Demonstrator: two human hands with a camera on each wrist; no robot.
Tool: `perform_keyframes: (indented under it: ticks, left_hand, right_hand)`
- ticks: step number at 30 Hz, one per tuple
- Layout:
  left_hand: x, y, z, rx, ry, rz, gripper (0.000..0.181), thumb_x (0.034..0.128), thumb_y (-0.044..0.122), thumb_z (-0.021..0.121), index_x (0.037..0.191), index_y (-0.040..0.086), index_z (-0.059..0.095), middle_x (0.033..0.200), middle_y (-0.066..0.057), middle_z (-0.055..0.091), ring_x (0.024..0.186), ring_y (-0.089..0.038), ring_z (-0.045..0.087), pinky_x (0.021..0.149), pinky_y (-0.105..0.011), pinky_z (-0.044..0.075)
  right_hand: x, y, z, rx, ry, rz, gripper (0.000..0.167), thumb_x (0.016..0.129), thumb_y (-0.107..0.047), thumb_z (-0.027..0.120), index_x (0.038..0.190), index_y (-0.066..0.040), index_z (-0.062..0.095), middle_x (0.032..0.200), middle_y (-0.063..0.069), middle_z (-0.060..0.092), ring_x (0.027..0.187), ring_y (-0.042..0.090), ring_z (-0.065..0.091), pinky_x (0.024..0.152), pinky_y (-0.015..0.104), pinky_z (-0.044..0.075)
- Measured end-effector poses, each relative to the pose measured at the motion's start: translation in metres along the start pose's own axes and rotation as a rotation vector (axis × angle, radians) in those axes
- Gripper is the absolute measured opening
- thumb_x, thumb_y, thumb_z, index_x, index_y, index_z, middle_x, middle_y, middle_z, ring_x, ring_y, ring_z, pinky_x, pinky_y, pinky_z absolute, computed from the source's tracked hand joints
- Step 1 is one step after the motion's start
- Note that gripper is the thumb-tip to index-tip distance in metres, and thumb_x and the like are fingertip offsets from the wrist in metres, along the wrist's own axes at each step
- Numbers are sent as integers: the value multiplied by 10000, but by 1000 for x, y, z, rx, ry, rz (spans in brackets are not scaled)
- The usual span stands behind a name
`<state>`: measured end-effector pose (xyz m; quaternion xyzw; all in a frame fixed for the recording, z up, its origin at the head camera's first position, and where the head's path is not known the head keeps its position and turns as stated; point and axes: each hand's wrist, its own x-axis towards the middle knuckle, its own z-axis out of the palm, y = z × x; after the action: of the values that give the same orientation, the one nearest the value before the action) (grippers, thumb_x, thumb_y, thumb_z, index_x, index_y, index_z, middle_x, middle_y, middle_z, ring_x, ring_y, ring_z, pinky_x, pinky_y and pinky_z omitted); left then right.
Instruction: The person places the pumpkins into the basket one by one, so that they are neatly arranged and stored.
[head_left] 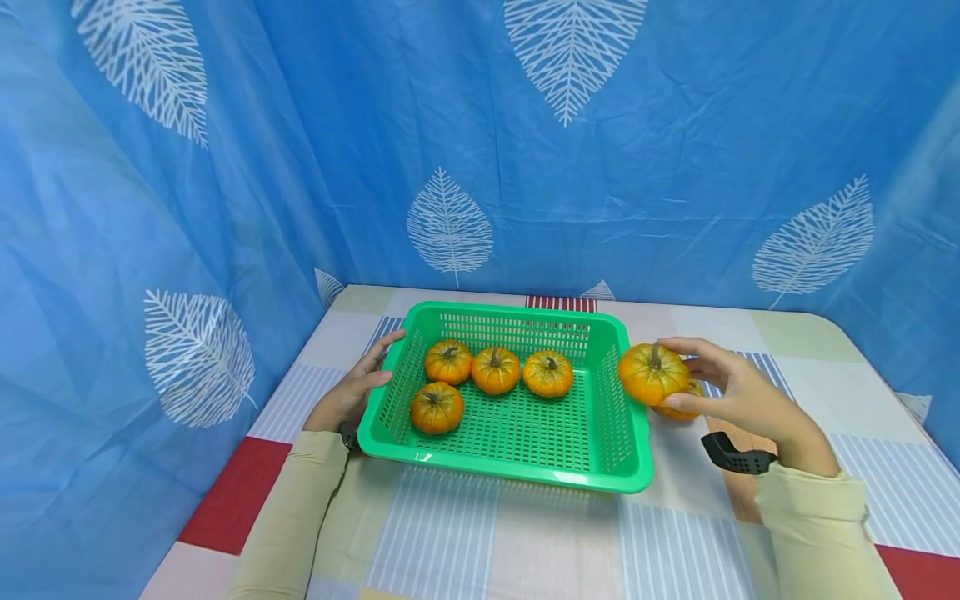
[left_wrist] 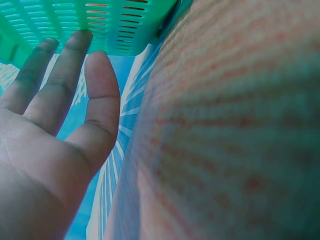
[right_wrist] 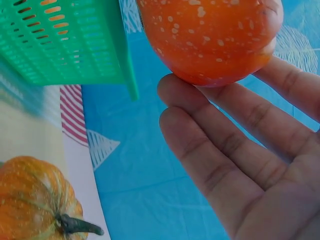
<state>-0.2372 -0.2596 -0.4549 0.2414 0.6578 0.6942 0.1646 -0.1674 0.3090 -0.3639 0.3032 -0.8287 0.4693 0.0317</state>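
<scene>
A green plastic basket (head_left: 510, 477) with slotted walls holds several small orange pumpkins (head_left: 495, 372) gathered in its left and back part. My left hand (head_left: 358, 387) is at the basket's left side; in the left wrist view its fairly straight fingers (left_wrist: 62, 95) reach the slotted wall. Just beyond the right rim, my right hand (head_left: 723, 387) holds another pumpkin (head_left: 651, 375) between thumb and fingers, stem up. The right wrist view shows the held pumpkin's smooth, speckled orange underside (right_wrist: 210, 40). One more pumpkin (right_wrist: 37, 200) sits on the table below it, partly hidden in the head view.
A patchwork-patterned cloth (head_left: 555, 542) covers the table. Blue curtains (head_left: 637, 167) with white leaf prints hang behind and along both sides. Each wrist carries a black band, the right one (head_left: 738, 456) plainly visible.
</scene>
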Motion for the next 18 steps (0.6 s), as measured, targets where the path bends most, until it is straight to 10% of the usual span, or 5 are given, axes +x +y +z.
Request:
perform_keyframes:
  ticks: [18]
  left_hand:
    - [0,2,1,-8,-12,6,718,1095,365,601,1710,292,238,1694,-391,78,1319,-85,553,1069,-326,561]
  right_hand:
    - [20,-21,10,-56,-109,-27,674,881,54,857,1496,-4,589,1428,-129,620,1152,-10,661,916,186,595]
